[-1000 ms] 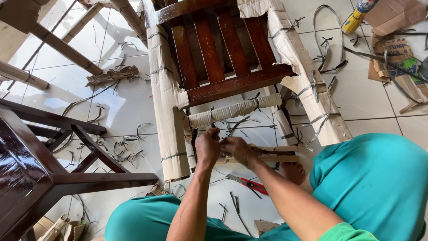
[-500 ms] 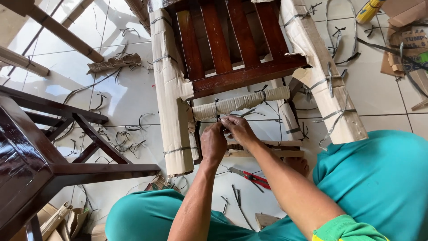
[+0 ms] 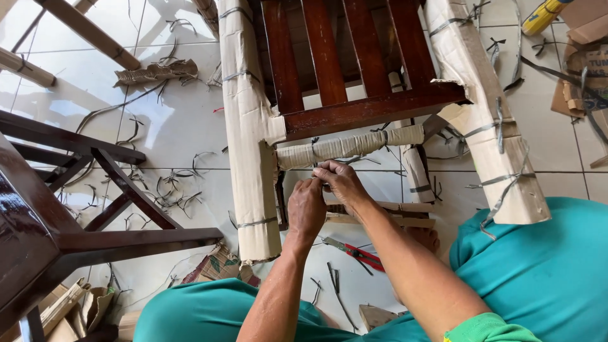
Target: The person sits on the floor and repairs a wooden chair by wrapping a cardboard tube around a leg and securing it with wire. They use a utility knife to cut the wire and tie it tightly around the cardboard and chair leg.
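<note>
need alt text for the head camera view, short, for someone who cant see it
Seen from above, a person's left hand and right hand meet at a cardboard-wrapped rung of a dark wooden chair with wrapped legs. Red-handled cutters lie on the white tiled floor among cut strap scraps, beside the person's teal-clad legs.

A glossy white tiled floor [image 3: 183,126] carries everything. Cut grey strapping scraps [image 3: 164,187] lie scattered across it, thickest near the dark wooden frame [image 3: 95,234] at the left. A crumpled strip of cardboard [image 3: 155,71] lies further up. Red-handled cutters [image 3: 354,252] rest on the tiles below the cardboard-wrapped chair [image 3: 250,139]. Torn cardboard pieces [image 3: 586,69] pile at the upper right.
</note>
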